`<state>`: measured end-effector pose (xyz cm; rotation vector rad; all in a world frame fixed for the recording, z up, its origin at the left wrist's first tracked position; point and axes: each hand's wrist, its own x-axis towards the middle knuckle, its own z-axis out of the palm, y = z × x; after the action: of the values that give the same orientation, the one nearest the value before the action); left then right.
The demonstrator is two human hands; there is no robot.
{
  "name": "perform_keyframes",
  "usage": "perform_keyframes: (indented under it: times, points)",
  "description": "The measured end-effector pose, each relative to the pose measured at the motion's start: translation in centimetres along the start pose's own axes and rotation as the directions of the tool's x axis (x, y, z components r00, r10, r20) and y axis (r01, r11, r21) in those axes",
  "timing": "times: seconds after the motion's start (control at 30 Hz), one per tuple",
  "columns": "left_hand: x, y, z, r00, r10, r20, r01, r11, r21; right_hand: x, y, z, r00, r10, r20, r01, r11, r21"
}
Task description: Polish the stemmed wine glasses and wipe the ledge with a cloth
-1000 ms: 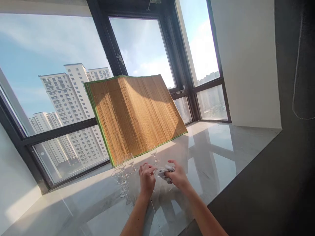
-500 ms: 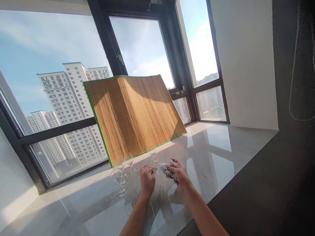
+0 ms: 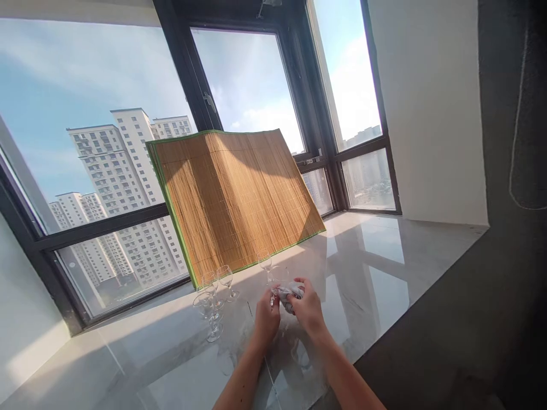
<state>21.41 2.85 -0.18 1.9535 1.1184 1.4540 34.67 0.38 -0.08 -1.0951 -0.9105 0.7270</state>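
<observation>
My left hand [image 3: 267, 318] is closed round the stem of a clear wine glass [image 3: 278, 277] held upright above the marble counter [image 3: 376, 256]. My right hand [image 3: 306, 306] is closed on a crumpled grey cloth [image 3: 290, 291] and presses it against the glass beside the left hand. Several more clear stemmed glasses [image 3: 211, 296] stand on the counter just left of my hands, and one glass [image 3: 265, 263] stands behind them near the bamboo mat.
A large bamboo mat [image 3: 235, 193] with a green edge leans against the dark-framed window [image 3: 188, 80] at the back of the counter. A white wall [image 3: 427, 114] stands at the right. A dark surface [image 3: 470, 341] borders the counter's right edge.
My left hand has moved right and closer to the right hand, and the glass now stands upright between them. The cloth has shifted slightly up against the glass.
</observation>
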Motion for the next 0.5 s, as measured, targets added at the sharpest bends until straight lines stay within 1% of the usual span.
perform_keyframes:
  times: [0.03,0.1,0.2,0.23,0.3,0.33,0.4,0.47,0.5]
  points:
    - [-0.1,0.0,0.1,1.0,0.009,0.022,-0.009,0.999,0.031,-0.1,-0.1,0.2,1.0,-0.026,0.013,0.026,1.0,0.002]
    - [-0.2,-0.2,0.2,0.999,-0.03,0.044,0.026,0.996,0.09,-0.4,-0.6,0.4,0.996,-0.062,0.061,0.059,0.997,0.053]
    - [-0.2,-0.4,-0.1,0.992,-0.128,0.002,0.124,0.965,0.23,-0.7,-1.8,0.5,0.987,-0.067,0.144,0.038,0.98,0.195]
    - [-0.1,-0.4,-0.3,0.99,-0.144,-0.003,0.139,0.948,0.288,-0.8,-2.2,0.4,0.985,-0.07,0.155,0.032,0.972,0.233]
    - [-0.1,-0.3,-0.7,0.991,-0.134,0.016,0.117,0.911,0.395,-0.9,-2.7,0.2,0.986,-0.102,0.132,0.067,0.966,0.249]
    - [-0.2,-0.3,-0.8,0.994,-0.11,0.028,0.088,0.899,0.429,-1.0,-2.8,0.1,0.986,-0.134,0.098,0.11,0.97,0.219]
    - [-0.1,-0.1,-1.2,0.999,-0.047,0.021,0.032,0.895,0.445,-1.1,-2.8,-0.2,0.976,-0.217,0.002,0.216,0.972,0.089]
    - [0.0,-0.1,-1.5,1.0,0.012,-0.023,-0.002,0.913,0.407,-1.2,-2.7,-0.5,0.952,-0.295,-0.086,0.289,0.954,-0.074]
    - [0.0,-0.2,-1.6,0.998,0.03,-0.052,-0.008,0.924,0.383,-1.2,-2.7,-0.7,0.941,-0.319,-0.115,0.302,0.943,-0.14]
